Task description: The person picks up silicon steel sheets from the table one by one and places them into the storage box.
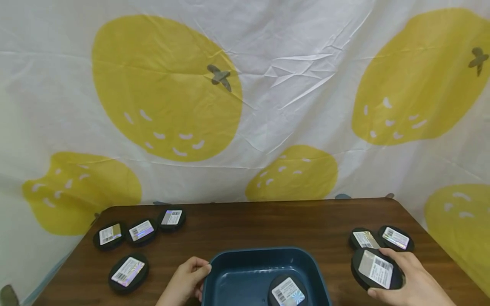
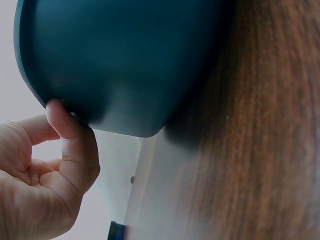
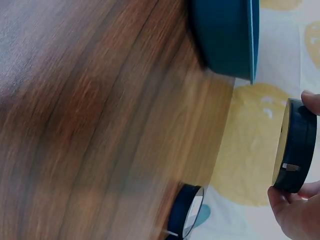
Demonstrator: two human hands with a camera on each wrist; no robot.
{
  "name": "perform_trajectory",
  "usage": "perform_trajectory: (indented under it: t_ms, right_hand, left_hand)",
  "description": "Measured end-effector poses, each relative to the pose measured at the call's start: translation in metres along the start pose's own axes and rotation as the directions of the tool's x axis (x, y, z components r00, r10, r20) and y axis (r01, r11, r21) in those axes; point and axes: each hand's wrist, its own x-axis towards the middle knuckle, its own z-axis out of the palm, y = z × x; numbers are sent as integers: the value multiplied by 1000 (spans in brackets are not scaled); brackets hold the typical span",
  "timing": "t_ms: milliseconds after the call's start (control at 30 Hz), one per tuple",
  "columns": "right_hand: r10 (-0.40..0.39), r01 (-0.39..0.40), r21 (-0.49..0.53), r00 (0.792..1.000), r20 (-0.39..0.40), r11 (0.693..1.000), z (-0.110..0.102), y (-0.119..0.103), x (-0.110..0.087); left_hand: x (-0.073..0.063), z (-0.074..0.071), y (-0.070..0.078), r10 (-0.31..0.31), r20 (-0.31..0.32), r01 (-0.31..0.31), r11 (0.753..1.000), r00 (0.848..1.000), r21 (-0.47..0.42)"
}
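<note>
My left hand (image 1: 185,279) pinches the left rim of a dark blue plastic tray (image 1: 260,250) at the bottom centre of the head view. The left wrist view shows thumb and finger at the edge of the tray (image 2: 120,65). One flat round black container (image 1: 287,292) with a barcode label lies inside it. To the right of the tray, my right hand (image 1: 415,276) grips a similar black container (image 1: 367,282) by its sides, label facing up. In the right wrist view this container (image 3: 302,145) is held above the table, its underside pale yellow.
Two more labelled black containers, one of them at the far right (image 1: 396,238), lie behind the right hand. Several others, including one nearer the front (image 1: 128,273), lie on the left of the brown wooden table (image 1: 245,225). A fruit-patterned cloth (image 1: 291,106) hangs behind it.
</note>
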Motion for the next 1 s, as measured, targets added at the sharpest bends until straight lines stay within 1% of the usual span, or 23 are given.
perform_trajectory:
  t_ms: [200,300,400,500,633,733,833,933,1000]
  right_hand:
    - [-20,20,-2,1000,-3,1000,0,-6,-1]
    - [-63,63,9,998,-31,998,2,-9,-2]
    - [-123,125,18,989,-83,992,5,-14,-3]
    - [-153,156,25,984,-97,987,7,-21,-2]
    - [-127,129,55,991,-38,990,9,-32,-1]
    - [-123,125,67,992,-22,990,9,-39,0]
    - [-158,160,56,986,-45,986,10,-45,0]
    - [-200,206,52,975,-92,977,12,-50,-1]
    - [-219,227,66,970,-105,972,14,-54,0]
  left_hand:
    - [2,1,-2,5,3,-5,1000,1000,-8]
    - [3,1,-3,3,7,-3,1000,1000,-18]
    - [2,1,-3,6,8,-6,1000,1000,-24]
    - [1,1,-2,8,7,-8,1000,1000,-23]
    - [-1,0,-2,3,7,-3,1000,1000,-29]
    - [0,1,-2,1,6,-1,999,1000,-34]
    - [0,1,-2,0,5,0,1000,1000,-31]
    - [1,1,-3,5,5,-5,1000,1000,-20]
    - [2,1,-2,11,4,-11,1000,1000,-14]
